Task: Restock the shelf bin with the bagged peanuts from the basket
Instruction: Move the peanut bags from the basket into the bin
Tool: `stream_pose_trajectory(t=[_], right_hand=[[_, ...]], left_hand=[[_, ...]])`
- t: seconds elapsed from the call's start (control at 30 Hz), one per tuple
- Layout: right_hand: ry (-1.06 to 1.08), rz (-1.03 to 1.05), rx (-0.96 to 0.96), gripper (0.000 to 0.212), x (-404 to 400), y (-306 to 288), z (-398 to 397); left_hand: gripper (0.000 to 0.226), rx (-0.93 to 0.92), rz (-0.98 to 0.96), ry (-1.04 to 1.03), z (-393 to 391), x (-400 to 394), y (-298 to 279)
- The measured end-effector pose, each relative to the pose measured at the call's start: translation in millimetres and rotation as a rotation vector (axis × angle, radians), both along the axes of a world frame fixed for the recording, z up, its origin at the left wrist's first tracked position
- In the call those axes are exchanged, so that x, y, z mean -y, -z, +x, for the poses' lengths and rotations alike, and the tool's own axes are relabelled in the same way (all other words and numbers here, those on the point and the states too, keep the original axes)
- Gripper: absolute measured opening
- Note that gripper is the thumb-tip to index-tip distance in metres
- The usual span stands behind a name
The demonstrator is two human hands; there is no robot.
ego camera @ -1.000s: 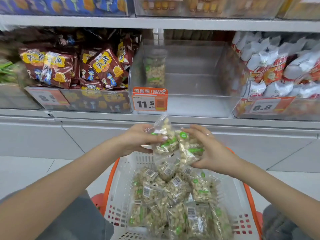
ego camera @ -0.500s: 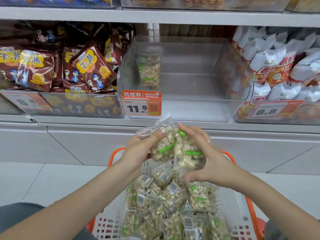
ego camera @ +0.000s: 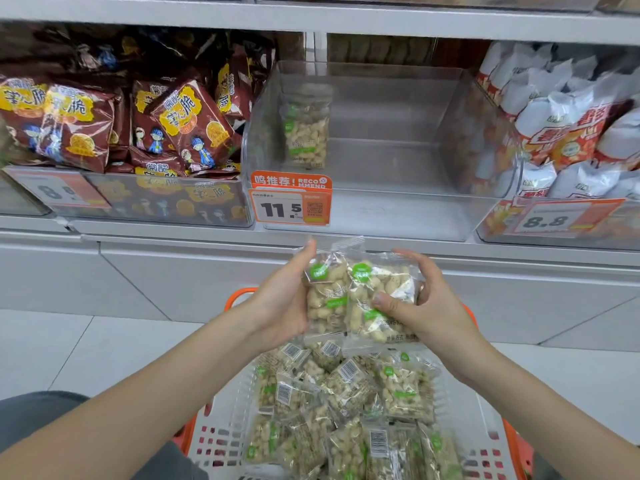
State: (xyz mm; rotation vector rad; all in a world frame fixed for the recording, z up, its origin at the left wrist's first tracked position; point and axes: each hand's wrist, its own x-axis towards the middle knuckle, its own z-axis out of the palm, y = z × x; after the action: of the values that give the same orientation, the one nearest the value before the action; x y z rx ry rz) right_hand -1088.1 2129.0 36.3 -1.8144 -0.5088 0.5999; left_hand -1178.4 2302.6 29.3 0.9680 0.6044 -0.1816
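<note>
Bags [ego camera: 360,299] between both hands (upright) — above basket [ego camera: 221,441].

Bare arms, no sleeves in my view.
Both forearms [ego camera: 166,386] are uncovered to the frame edge; grey trousers [ego camera: 38,414] cover my knees at both lower corners.

Left hand [ego camera: 284,299]: palm turned inward, fingers curled.
Right hand [ego camera: 433,306]: thumb forward, pinching.
Forearms: both stretched forward, converging.

Brown snack bags [ego camera: 187,123] fill the 10 o'clock bin; white-and-orange bags [ego camera: 568,119] sit at 2 o'clock; an orange 11.5 price tag [ego camera: 291,202] hangs between.
</note>
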Motion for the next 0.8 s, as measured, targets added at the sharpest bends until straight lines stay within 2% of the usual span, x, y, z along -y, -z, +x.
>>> stream_pose_trajectory(t=[0.07,0.23,0.33,0.43,0.5,0.67,0.73,0.8], right_hand=[[-0.009,0.003,-0.013,0.06,-1,-3,0],[-0.052,0.044,0.007,0.061,-1,-5,0],[-0.016,0.038,0.05,0.06,-1,1,0],[-0.033,0.13,0.004,0.063,-4,0,-4],[-0.058,0.173,0.021,0.067,-7,1,-8],[-0.051,0.105,0.148,0.093,-6,5,-5],[-0.131,0.153,-0.02,0.103,-4,8,-2],[-0.267,0.189,-0.227,0.112,-3,9,-4]], left_hand=[[0.063,0.01,-0.049,0.035,0,-4,-2],[0.051,0.043,-0.177,0.084,-1,-10,-17],[0.062,0.076,-0.164,0.127,0,-10,-15],[0.058,0.148,-0.053,0.209,-2,2,-12],[0.068,0.193,0.068,0.24,-4,12,-7],[0.084,0.264,0.334,0.221,-2,19,1],[0.084,0.261,0.444,0.222,-3,18,2],[0.073,0.236,0.559,0.199,-3,17,2]])
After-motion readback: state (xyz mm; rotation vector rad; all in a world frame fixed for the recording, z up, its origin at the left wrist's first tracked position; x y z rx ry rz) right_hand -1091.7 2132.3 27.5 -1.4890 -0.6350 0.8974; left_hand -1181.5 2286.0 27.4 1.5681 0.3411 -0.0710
